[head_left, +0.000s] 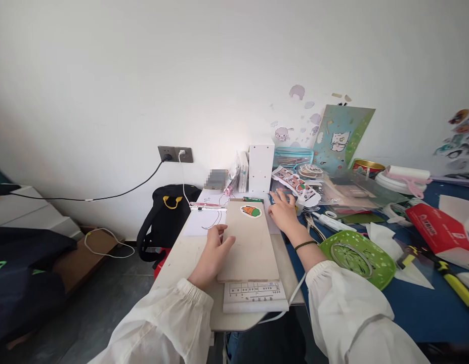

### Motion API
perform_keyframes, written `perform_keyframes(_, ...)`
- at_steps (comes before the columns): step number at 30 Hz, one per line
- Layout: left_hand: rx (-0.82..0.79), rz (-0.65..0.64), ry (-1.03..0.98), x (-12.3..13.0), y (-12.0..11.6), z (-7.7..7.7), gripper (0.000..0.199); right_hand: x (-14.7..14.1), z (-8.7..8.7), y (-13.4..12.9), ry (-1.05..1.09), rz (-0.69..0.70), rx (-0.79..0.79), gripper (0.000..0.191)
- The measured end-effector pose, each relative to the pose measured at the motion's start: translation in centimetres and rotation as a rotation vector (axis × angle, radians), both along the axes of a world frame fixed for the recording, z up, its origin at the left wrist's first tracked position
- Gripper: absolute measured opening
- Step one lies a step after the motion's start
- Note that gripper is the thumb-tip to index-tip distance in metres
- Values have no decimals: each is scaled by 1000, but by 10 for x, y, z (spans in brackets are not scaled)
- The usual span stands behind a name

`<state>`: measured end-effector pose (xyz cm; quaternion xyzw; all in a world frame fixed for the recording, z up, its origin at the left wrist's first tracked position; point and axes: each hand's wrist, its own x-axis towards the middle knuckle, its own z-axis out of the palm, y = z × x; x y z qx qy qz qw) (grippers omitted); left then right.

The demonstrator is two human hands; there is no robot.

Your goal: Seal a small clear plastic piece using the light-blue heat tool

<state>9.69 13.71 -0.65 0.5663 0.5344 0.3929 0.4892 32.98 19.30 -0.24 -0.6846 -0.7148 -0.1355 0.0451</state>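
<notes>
Centre of frame: we see a flat, beige rectangular board [251, 247], an orange-and-green carrot sticker [251, 211] near its far end, overlapping a white printed booklet [257, 298]. Left hand [216, 248] at the board's left edge, thumb apart from loosely bent fingers. Right hand [284, 211] beside the far right corner, fingers bent, slightly spread; we cannot tell whether it holds anything.

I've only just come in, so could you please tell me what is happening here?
A person is busy at a pale board. The left hand is at its left edge, thumb over the surface; contact is unclear. The right hand, fingers spread, is beside the far right corner, near an illustrated strip. The board bears a carrot sticker and partly covers a printed booklet.
</notes>
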Motion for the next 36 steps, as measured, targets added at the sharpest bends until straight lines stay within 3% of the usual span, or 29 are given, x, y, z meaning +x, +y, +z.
perform_keyframes(5, -5, -1, -4, 0, 1, -2, 34, -4, 2, 0, -46, 39, -9, 25)
perform_keyframes(8, -15, 7, -3, 0, 2, -2, 35, -7, 1, 0, -78, 62, -14, 16)
perform_keyframes(11, -16, 11, 2, 0, 1, 1, 35, -9, -1, 1, -84, 66, -9, 25)
perform_keyframes(15, -4, 5, 12, 0, -2, 6, 34, -10, -4, 1, -38, 61, 6, 31)
perform_keyframes(18, 4, 4, 26, -1, -1, 4, 36, -10, -2, -1, 40, 46, 35, 22)
perform_keyframes(25, 96, 11, 82, -3, 7, -10, 37, -23, 32, -29, 309, 49, 225, 25)
perform_keyframes(29, 220, 33, 124, -5, 8, -7, 35, -31, 53, -53, 465, 115, 279, 21)
perform_keyframes(33, 328, 67, 128, -5, -16, -3, 19, -55, 70, -78, 610, 253, 271, 18)
perform_keyframes(36, 335, 133, 103, -2, -47, -9, 21, -98, 76, -101, 700, 370, 215, 18)
